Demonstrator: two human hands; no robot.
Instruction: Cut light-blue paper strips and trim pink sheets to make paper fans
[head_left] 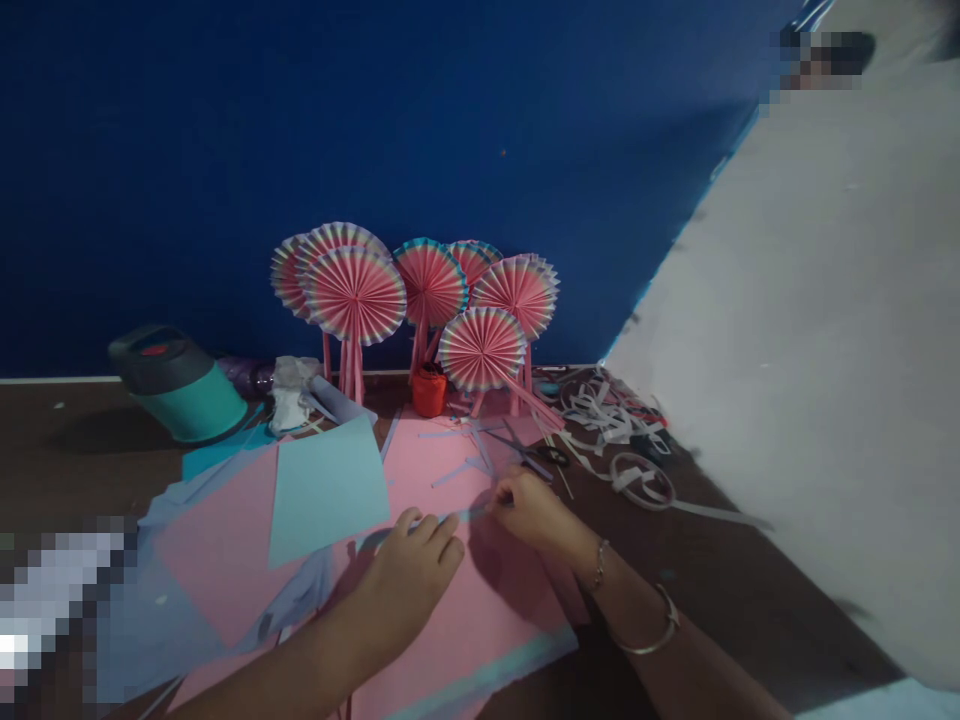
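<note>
A large pink paper sheet (pixel 480 600) with a pale blue strip along its near edge lies in front of me. My left hand (pixel 420 565) presses down on it, fingers spread, at the left end of a thin blue strip (pixel 472 513). The strip runs across to my right hand (pixel 531 507), whose thumb and fingers are pinched at its other end. Just beyond the right hand lie scissors (pixel 551 455) with black handles. Several narrow paper strips (pixel 450 475) are scattered on the pink paper.
Several pleated pink paper fans (pixel 356 297) stand against the blue wall (pixel 225 150). A red container (pixel 429 390) is below them. A teal-and-grey container (pixel 184 385) tilts at left, near a pale blue sheet (pixel 330 490). A tape roll (pixel 643 482) and white scraps (pixel 607 415) lie right.
</note>
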